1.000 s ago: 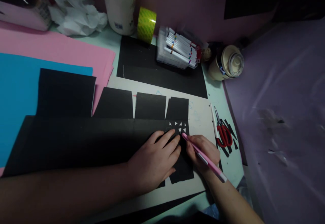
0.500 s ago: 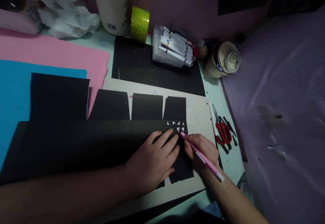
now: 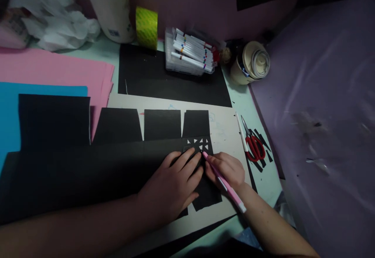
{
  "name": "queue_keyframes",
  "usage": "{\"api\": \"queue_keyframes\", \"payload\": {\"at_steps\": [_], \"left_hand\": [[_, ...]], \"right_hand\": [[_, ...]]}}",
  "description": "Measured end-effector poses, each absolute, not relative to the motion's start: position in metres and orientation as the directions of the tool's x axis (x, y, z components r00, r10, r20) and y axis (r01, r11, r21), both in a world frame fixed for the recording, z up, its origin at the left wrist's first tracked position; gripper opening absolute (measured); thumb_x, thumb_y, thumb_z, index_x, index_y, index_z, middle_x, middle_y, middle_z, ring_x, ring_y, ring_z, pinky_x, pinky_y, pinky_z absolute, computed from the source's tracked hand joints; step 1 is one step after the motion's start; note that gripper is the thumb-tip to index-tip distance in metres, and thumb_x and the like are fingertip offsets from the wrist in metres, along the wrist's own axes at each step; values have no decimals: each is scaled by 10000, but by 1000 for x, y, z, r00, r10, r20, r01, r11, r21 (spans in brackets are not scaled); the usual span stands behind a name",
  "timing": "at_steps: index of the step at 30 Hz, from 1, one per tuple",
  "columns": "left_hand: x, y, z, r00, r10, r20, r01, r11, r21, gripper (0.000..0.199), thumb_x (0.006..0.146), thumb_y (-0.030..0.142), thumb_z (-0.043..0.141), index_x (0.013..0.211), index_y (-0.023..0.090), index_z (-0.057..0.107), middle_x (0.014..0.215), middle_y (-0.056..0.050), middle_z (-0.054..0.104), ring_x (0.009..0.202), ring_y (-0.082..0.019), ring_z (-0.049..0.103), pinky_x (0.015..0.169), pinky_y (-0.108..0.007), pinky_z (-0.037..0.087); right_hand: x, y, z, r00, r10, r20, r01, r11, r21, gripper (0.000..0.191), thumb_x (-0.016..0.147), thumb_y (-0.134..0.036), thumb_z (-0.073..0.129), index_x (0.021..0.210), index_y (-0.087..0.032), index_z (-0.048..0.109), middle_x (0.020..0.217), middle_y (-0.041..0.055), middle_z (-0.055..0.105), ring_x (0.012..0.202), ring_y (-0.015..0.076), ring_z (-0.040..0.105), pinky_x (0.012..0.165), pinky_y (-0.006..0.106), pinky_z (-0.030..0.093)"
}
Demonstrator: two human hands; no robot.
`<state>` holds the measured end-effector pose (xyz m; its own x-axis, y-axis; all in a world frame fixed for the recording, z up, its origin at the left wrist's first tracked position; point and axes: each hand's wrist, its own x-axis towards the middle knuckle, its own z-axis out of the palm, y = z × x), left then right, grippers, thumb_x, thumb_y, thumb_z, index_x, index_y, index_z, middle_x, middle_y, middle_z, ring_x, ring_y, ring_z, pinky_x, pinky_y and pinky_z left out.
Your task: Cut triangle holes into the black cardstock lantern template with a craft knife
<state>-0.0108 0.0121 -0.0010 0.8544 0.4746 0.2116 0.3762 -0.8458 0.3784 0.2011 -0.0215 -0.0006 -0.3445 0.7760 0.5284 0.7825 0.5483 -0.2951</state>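
Observation:
My right hand (image 3: 227, 169) grips a slim pink pen-style craft knife (image 3: 224, 180) with a white end. Its tip meets a sheet of black paper (image 3: 88, 172) beside small triangular cut-outs (image 3: 200, 145) near the sheet's right end. White shows through these openings. Flat on the same black sheet lies my left hand (image 3: 174, 180), fingers spread, fingertips just left of the knife tip. Along its upper side the sheet has several flaps (image 3: 162, 124), parted by narrow gaps.
A whitish board (image 3: 224, 133) lies beneath the black sheet. Red-handled scissors (image 3: 254, 146), a white pen (image 3: 241, 132) and black scraps (image 3: 268, 155) are at right. Behind stand a marker case (image 3: 172, 64), yellow tape (image 3: 146, 27) and a lidded cup (image 3: 243, 68). Pink (image 3: 58, 66) and blue paper (image 3: 43, 88) lie left.
The whole view has shifted, so most things appear further left. Both hands keep nearly the same place on the black paper, and the knife tip stays by the cut-outs.

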Motion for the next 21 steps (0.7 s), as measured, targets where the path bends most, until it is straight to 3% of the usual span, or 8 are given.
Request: {"api": "queue_keyframes", "payload": {"at_steps": [16,21], "left_hand": [[-10,12,0,871,464,164,407,-867,287,522,919,529,537,1321,195,533,1481,-93,452,1376,-291,335,1052,-445,262],[-10,12,1,871,464,164,408,-867,285,516,918,530,539,1311,195,543,1474,-89,464,1370,-287,342,1044,-449,262]], "right_hand": [[207,-26,-8,-435,781,449,762,585,-278,52,873,-131,599,891,-173,573,696,29,569,636,130,476,581,268,380],[207,-26,-9,-444,774,452,756,594,-274,110,877,-123,586,790,-182,554,680,21,535,631,127,443,582,274,353]]}}
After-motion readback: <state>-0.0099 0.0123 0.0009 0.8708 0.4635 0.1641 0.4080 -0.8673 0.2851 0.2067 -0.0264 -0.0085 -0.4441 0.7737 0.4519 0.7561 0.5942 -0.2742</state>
